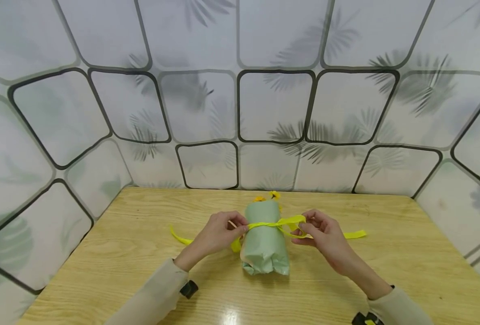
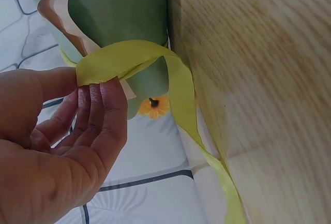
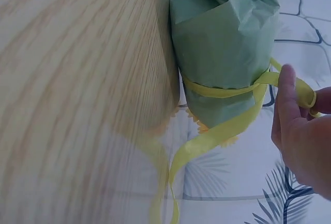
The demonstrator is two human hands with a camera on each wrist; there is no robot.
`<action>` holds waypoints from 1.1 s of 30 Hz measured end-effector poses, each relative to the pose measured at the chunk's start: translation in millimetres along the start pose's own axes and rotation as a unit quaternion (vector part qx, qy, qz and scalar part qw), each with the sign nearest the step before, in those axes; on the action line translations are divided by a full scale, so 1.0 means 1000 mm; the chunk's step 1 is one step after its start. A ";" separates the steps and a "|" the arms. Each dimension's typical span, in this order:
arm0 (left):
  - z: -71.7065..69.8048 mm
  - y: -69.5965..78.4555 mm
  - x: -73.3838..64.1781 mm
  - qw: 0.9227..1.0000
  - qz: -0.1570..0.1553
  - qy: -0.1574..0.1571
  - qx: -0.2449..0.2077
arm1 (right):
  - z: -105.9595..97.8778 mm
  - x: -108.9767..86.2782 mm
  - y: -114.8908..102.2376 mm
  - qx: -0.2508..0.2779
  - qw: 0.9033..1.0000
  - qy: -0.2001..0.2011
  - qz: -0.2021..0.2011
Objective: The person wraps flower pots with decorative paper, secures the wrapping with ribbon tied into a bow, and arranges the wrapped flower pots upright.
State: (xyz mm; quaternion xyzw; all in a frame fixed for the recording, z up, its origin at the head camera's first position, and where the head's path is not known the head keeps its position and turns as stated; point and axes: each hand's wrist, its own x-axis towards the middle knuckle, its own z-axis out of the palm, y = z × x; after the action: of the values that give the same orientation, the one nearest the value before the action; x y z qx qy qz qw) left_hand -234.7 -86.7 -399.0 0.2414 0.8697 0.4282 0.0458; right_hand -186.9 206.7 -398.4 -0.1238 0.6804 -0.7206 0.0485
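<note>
A left hand (image 1: pixel 219 232) and a right hand (image 1: pixel 326 237) each pinch a flat yellow ribbon (image 2: pixel 124 57), apparently mid-bow, wrapped around a green paper-wrapped flower bundle (image 1: pixel 264 246) lying on a pale wood-grain table (image 1: pixel 122 253); tightening evenly seems called for next.

Passage exists over the tabletop (image 1: pixel 410 271) far left and far right. Wrapped bouquet (image 1: pixel 267 243), left hand (image 1: pixel 219 231) and right hand (image 1: pixel 325 237) obstruct the middle, with yellow ribbon (image 1: pixel 354 234) trailing to both sides; patterned wall (image 1: pixel 207 164) bars the far edge.
</note>
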 end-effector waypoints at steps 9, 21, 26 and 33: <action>0.002 -0.001 0.000 1.000 -0.001 0.002 0.001 | -0.010 -0.001 -0.003 -0.136 0.990 0.028 0.038; 0.002 -0.002 0.000 1.000 0.003 0.002 -0.002 | -0.014 0.000 0.003 -0.272 0.961 0.040 0.030; 0.003 -0.001 0.001 1.000 0.004 0.002 -0.001 | -0.014 -0.001 0.002 -0.281 0.959 0.035 0.031; 0.005 -0.001 0.001 1.000 0.004 0.004 -0.004 | -0.014 -0.004 0.004 -0.329 0.943 0.048 0.021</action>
State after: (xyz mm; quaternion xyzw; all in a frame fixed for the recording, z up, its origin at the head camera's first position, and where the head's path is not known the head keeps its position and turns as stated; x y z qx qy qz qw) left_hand -234.7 -83.0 -402.7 0.2430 0.8669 0.4331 0.0420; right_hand -187.2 220.9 -402.9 -0.0836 0.8834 -0.4609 -0.0127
